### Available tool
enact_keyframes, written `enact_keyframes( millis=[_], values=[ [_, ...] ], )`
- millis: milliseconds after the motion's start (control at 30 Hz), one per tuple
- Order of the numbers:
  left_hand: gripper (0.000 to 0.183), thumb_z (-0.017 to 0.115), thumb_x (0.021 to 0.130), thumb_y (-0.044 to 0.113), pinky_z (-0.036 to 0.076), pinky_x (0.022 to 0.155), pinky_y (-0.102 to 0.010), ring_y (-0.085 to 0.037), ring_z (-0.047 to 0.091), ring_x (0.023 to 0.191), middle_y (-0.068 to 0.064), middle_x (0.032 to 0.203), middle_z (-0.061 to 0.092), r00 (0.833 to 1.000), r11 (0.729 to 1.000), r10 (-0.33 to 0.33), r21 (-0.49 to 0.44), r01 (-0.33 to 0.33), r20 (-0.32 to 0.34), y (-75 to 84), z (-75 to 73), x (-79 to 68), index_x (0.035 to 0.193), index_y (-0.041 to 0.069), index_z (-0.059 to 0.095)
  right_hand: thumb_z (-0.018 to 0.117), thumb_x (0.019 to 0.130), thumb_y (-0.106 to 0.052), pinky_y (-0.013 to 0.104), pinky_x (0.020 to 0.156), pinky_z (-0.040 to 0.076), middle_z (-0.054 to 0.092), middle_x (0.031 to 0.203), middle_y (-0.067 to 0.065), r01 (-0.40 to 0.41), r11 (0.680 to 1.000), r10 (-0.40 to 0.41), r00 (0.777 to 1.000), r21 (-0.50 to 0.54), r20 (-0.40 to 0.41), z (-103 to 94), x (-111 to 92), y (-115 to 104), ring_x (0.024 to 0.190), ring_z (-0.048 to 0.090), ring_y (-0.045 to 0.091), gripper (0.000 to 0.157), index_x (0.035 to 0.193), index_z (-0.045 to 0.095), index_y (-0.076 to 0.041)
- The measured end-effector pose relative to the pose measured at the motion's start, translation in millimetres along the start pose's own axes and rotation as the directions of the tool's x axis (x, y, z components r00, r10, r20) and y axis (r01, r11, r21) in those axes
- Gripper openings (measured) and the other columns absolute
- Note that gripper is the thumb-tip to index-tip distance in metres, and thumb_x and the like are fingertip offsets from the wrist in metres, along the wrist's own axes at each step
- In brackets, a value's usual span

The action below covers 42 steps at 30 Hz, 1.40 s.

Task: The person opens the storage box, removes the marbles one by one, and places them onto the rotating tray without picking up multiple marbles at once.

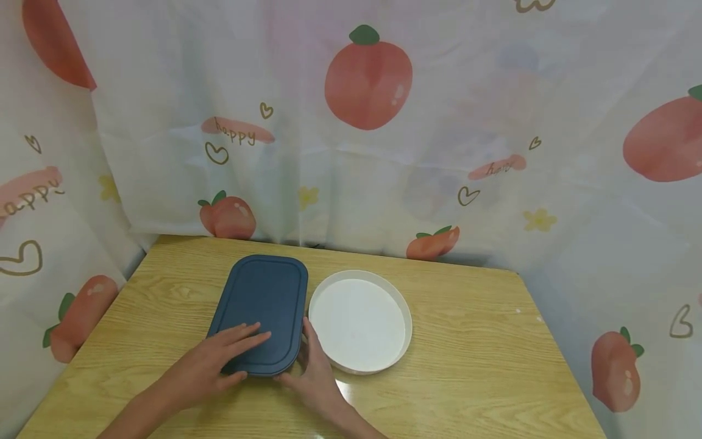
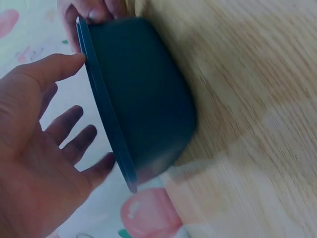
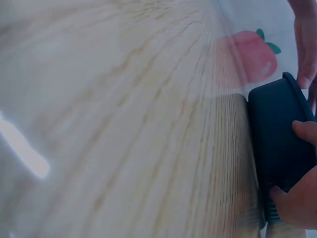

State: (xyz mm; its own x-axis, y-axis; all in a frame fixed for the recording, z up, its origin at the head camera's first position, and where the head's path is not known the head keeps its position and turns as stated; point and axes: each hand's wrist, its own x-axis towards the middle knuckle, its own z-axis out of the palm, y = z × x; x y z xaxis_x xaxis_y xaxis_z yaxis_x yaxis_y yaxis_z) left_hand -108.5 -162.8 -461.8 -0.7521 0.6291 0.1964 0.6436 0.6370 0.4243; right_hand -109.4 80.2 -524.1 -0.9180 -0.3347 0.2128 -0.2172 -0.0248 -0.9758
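A dark blue, lidded rectangular food container (image 1: 265,292) with rounded corners stands on the wooden table. Over its near left part lies my left hand (image 1: 216,356), fingers spread above the lid and thumb at the near edge. In the left wrist view the left thumb reaches the lid's rim beside the container's wall (image 2: 143,99). My right hand (image 1: 320,378) grips the near right corner, thumb at the front and fingers along the right side. Its fingertips sit against the container (image 3: 277,144) in the right wrist view. Contents are hidden under the lid.
Just right of the container sits a shallow round white tray (image 1: 359,323) with a raised rim, close to the right hand. A fruit-printed curtain (image 1: 373,171) hangs behind and beside the wooden table (image 1: 466,353).
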Motion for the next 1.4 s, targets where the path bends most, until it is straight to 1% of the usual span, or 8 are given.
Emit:
enact_keyframes(
  millis=[133, 267, 367, 500, 667, 900, 1067, 1400],
  values=[
    [0.080, 0.084, 0.081, 0.016, 0.049, 0.092, -0.057, -0.039, 0.051, 0.129, -0.012, 0.148, 0.049, 0.998, 0.998, 0.020, 0.059, -0.023, 0.062, 6.6, 1.6, 1.9, 0.151, 0.029, 0.047, 0.083, 0.082, -0.009, 0.034, 0.111, 0.034, 0.029, 0.157, 0.005, -0.010, 1.000, 0.010, 1.000, 0.027, 0.003, -0.2, 0, 1, 0.142, 0.036, 0.026, 0.105, 0.160, 0.012, -0.013],
    [0.074, 0.083, 0.081, 0.012, 0.049, 0.088, -0.062, -0.041, 0.051, 0.127, -0.012, 0.145, 0.052, 0.995, 0.993, 0.024, 0.117, -0.035, 0.093, 11.7, 2.7, 4.1, 0.146, 0.029, 0.053, 0.083, 0.083, -0.014, 0.030, 0.110, 0.034, 0.025, 0.160, 0.007, -0.072, 0.997, 0.072, 0.997, -0.016, -0.014, 0.1, -1, 0, 0.143, 0.034, 0.027, 0.107, 0.160, 0.009, -0.011],
    [0.065, 0.082, 0.081, 0.009, 0.052, 0.082, -0.062, -0.039, 0.054, 0.124, -0.011, 0.141, 0.056, 0.997, 0.983, 0.039, 0.175, -0.050, 0.068, 15.3, 5.8, 4.3, 0.139, 0.028, 0.061, 0.083, 0.083, -0.020, 0.028, 0.110, 0.034, 0.023, 0.161, 0.007, -0.115, 0.992, 0.114, 0.993, -0.050, -0.027, 0.8, -2, -1, 0.143, 0.033, 0.027, 0.108, 0.161, 0.008, -0.010],
    [0.059, 0.081, 0.080, 0.003, 0.055, 0.075, -0.057, -0.039, 0.057, 0.119, -0.012, 0.137, 0.059, 0.999, 0.966, 0.033, 0.254, -0.042, 0.040, 22.7, 9.7, 3.7, 0.133, 0.025, 0.066, 0.083, 0.084, -0.021, 0.029, 0.110, 0.035, 0.023, 0.161, 0.008, -0.128, 0.991, 0.126, 0.992, -0.045, -0.027, 1.4, -2, -1, 0.144, 0.033, 0.028, 0.108, 0.161, 0.008, -0.011],
    [0.063, 0.076, 0.081, -0.005, 0.054, 0.075, -0.059, -0.043, 0.054, 0.122, -0.018, 0.140, 0.055, 0.995, 0.970, -0.008, 0.242, -0.015, 0.097, 30.4, 10.0, 1.8, 0.137, 0.021, 0.063, 0.083, 0.084, -0.022, 0.028, 0.110, 0.034, 0.024, 0.160, 0.007, -0.116, 0.992, 0.115, 0.993, -0.042, -0.021, 1.0, -2, 2, 0.143, 0.034, 0.028, 0.108, 0.161, 0.008, -0.012],
    [0.065, 0.073, 0.084, -0.004, 0.051, 0.079, -0.065, -0.047, 0.049, 0.126, -0.020, 0.143, 0.051, 0.989, 0.978, -0.010, 0.207, -0.021, 0.145, 31.4, 11.8, -2.5, 0.143, 0.019, 0.057, 0.084, 0.084, -0.023, 0.028, 0.109, 0.035, 0.023, 0.160, 0.008, -0.128, 0.991, 0.127, 0.991, -0.043, -0.030, 0.8, -2, 2, 0.143, 0.034, 0.029, 0.109, 0.161, 0.007, -0.011],
    [0.068, 0.073, 0.084, -0.004, 0.050, 0.080, -0.066, -0.047, 0.048, 0.128, -0.019, 0.144, 0.050, 0.990, 0.979, -0.005, 0.203, -0.024, 0.141, 31.6, 12.9, -4.9, 0.145, 0.018, 0.054, 0.083, 0.084, -0.026, 0.027, 0.109, 0.036, 0.024, 0.160, 0.007, -0.142, 0.989, 0.140, 0.989, -0.048, -0.038, 1.6, -2, 1, 0.143, 0.035, 0.028, 0.108, 0.161, 0.008, -0.013],
    [0.072, 0.077, 0.080, -0.003, 0.051, 0.080, -0.065, -0.044, 0.051, 0.126, -0.018, 0.143, 0.052, 0.996, 0.970, 0.048, 0.235, -0.064, 0.076, 30.0, 14.0, -9.0, 0.145, 0.017, 0.054, 0.084, 0.084, -0.025, 0.028, 0.109, 0.036, 0.025, 0.158, 0.007, -0.132, 0.991, 0.131, 0.991, -0.037, -0.035, 2.0, -2, 3, 0.142, 0.036, 0.028, 0.108, 0.161, 0.008, -0.014]
  ],
)
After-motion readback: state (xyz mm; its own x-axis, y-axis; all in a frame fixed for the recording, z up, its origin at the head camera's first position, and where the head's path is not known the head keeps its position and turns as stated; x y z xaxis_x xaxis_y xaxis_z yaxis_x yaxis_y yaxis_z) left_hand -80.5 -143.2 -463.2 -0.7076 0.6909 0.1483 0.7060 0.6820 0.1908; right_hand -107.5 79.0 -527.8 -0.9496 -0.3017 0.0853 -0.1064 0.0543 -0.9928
